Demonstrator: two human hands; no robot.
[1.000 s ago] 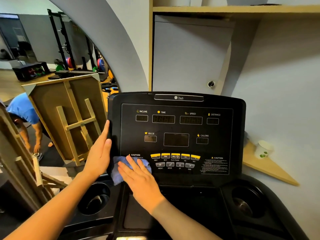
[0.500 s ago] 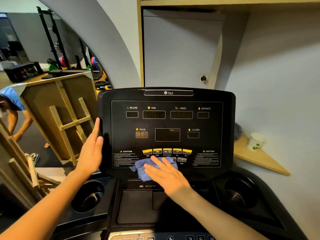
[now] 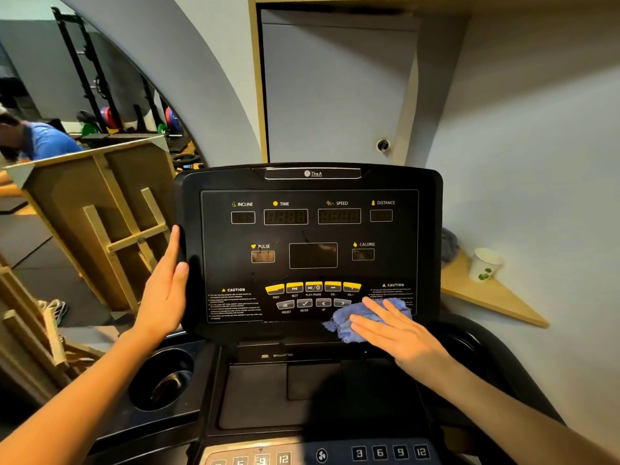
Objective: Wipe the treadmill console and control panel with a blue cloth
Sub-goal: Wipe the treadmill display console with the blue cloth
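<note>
Right hand (image 3: pixel 399 333), flat, fingers spread on cloth (image 3: pixel 355 320), now at console (image 3: pixel 308 250) lower right; left hand (image 3: pixel 166 290) grips console's left edge; cup (image 3: pixel 484 265) on shelf beside.

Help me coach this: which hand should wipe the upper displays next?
Probably the right hand: it lies flat on the blue cloth. The left hand grips the console's left edge.

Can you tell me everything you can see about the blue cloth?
The blue cloth is a soft, fuzzy-looking rag, light blue-purple, bunched up with crinkly edges. It lies pressed flat against the lower right part of the black treadmill console, just below the yellow buttons and over the right caution text. The right hand lies on top with its fingers spread, hiding the cloth's middle. The left hand is apart from it.
</note>
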